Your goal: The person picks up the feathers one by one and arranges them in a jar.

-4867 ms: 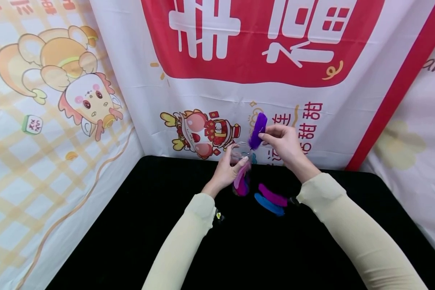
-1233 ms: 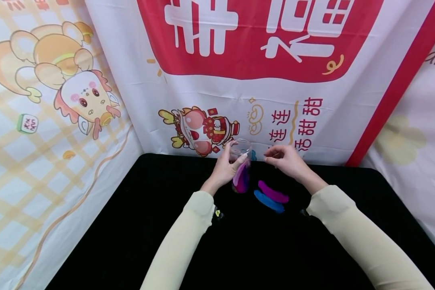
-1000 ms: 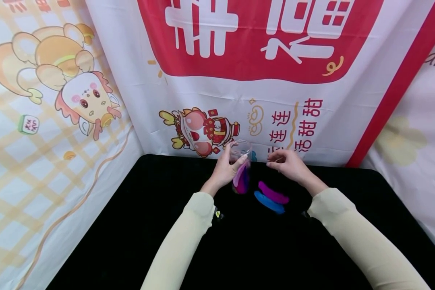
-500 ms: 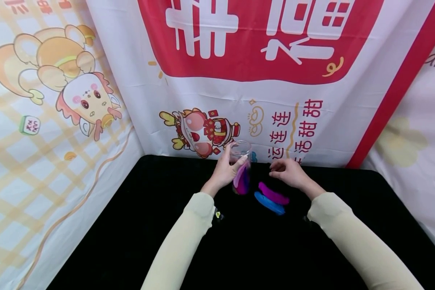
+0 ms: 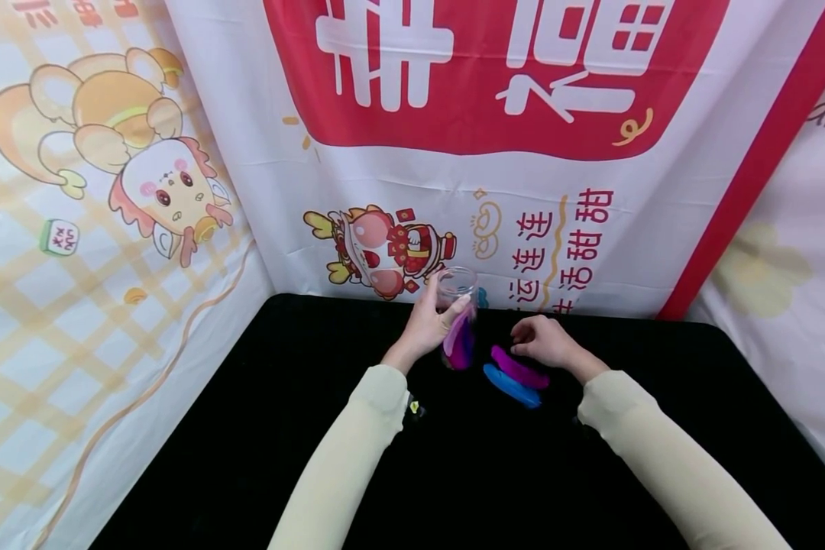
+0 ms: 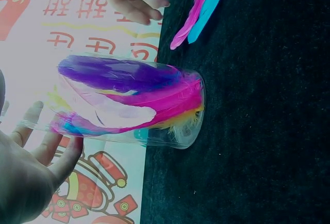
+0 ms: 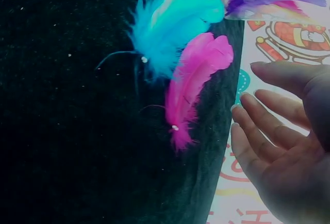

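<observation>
Near the back of the table my left hand (image 5: pixel 422 325) grips a clear, open-topped plastic jar (image 5: pixel 458 284), which stands upright. Packed inside are several feathers; a purple feather (image 6: pixel 113 74), a pale pink feather (image 6: pixel 116 111) and magenta ones show through the wall in the left wrist view. My right hand (image 5: pixel 548 344) hovers to the right of the jar with nothing in it, its fingers (image 7: pixel 270 131) loosely bent. Just below it lies a magenta feather (image 5: pixel 519 368), beside a blue feather (image 5: pixel 512 386), both on the cloth. The right wrist view shows the hand apart from both feathers.
A black cloth (image 5: pixel 467 473) covers the table. Its back edge meets a white and red printed curtain (image 5: pixel 371 168), close behind the jar. Another printed curtain (image 5: pixel 110 305) hangs along the left side, and a pale one (image 5: pixel 784 321) along the right.
Earlier my right hand held a purple feather over the jar's mouth; a purple feather is now inside. That emptied hand has come down toward the magenta feather. My left hand keeps its hold.
</observation>
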{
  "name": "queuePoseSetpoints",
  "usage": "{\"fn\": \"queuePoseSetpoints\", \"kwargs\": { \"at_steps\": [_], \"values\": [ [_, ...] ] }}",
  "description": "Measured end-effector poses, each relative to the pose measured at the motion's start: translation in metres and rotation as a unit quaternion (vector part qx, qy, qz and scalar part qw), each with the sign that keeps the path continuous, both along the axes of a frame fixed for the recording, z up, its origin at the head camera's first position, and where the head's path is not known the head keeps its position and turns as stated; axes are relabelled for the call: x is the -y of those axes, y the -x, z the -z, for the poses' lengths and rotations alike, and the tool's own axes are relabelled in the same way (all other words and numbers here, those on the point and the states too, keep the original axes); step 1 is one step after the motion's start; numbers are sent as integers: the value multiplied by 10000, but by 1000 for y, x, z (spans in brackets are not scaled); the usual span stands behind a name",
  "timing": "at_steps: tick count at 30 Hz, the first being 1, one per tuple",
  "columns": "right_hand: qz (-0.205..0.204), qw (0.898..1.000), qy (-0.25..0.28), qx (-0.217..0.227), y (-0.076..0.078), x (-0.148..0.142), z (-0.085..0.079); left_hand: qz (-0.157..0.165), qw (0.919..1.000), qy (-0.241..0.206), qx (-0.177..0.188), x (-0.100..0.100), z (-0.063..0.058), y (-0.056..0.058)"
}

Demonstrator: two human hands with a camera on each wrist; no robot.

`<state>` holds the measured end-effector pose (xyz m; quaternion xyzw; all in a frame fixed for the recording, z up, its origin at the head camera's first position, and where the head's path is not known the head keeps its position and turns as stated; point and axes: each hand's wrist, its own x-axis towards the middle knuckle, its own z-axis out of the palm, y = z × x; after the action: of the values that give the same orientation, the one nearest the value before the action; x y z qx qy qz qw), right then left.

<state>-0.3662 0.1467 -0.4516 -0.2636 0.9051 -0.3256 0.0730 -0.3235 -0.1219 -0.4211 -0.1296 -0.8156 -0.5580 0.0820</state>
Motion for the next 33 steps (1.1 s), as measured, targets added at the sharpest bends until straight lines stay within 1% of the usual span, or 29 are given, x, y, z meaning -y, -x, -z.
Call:
{"fn": "queuePoseSetpoints", "kwargs": {
  "at_steps": [7,10,17,23,33],
  "values": [
    [-219,9987,-412,223,2,0,9,-65,10000,15,-15,-1,0,0],
    [-272,9981,-465,284,1,0,12,-52,10000,-4,-6,-1,1,1],
    [-178,9964,-519,639,2,1,16,-39,10000,5,-71,-1,4,3],
    [-206,9945,-531,884,4,3,18,-70,10000,-19,-59,-1,2,2],
    [-202,9943,-551,885,2,5,22,-67,10000,31,-64,-1,4,3]
  ]
}}
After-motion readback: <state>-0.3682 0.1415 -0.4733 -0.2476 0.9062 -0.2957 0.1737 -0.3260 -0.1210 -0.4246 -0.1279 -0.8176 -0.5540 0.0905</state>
